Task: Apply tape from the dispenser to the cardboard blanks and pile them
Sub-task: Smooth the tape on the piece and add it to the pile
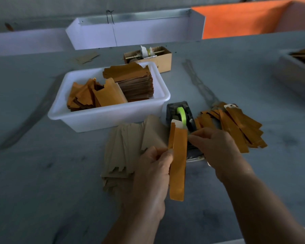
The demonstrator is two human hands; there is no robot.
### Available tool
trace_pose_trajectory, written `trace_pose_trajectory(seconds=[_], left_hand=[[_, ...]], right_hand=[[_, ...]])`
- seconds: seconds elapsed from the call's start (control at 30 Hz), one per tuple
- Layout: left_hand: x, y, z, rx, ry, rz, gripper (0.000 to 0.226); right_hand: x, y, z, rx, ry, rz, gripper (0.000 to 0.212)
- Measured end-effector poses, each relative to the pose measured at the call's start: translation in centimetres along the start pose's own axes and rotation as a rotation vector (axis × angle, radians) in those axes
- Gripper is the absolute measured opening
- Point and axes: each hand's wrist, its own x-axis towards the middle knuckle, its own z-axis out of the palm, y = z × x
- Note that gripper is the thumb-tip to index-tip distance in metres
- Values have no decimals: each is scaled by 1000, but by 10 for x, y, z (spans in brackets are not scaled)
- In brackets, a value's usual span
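Note:
My left hand (153, 171) pinches a long folded orange cardboard blank (177, 166) by its left edge and holds it upright in front of the dark tape dispenser (180, 115) with its green tape roll (182, 113). My right hand (213, 147) touches the blank's right edge near the top with curled fingers, just in front of the dispenser; whether it holds a piece of tape is unclear. A fanned pile of orange folded blanks (236, 127) lies to the right of the dispenser. Flat brown blanks (128, 147) lie spread under and beside my left hand.
A white plastic tub (111, 115) behind the brown blanks holds stacks of orange and brown blanks. A small cardboard box (158, 59) stands behind it. A white tray wall (130, 34) runs along the back, and another bin (296, 71) sits at far right.

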Motion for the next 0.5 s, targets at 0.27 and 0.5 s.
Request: trace_pose_trajectory(seconds=[0.27,0.5], left_hand=[[8,-2,0,-75,-17,-66,14],[12,5,4,-98,-30,-18,12]], right_hand=[[-9,1,-1,270,87,0,11],[-28,10,9,-168,195,-104,27]])
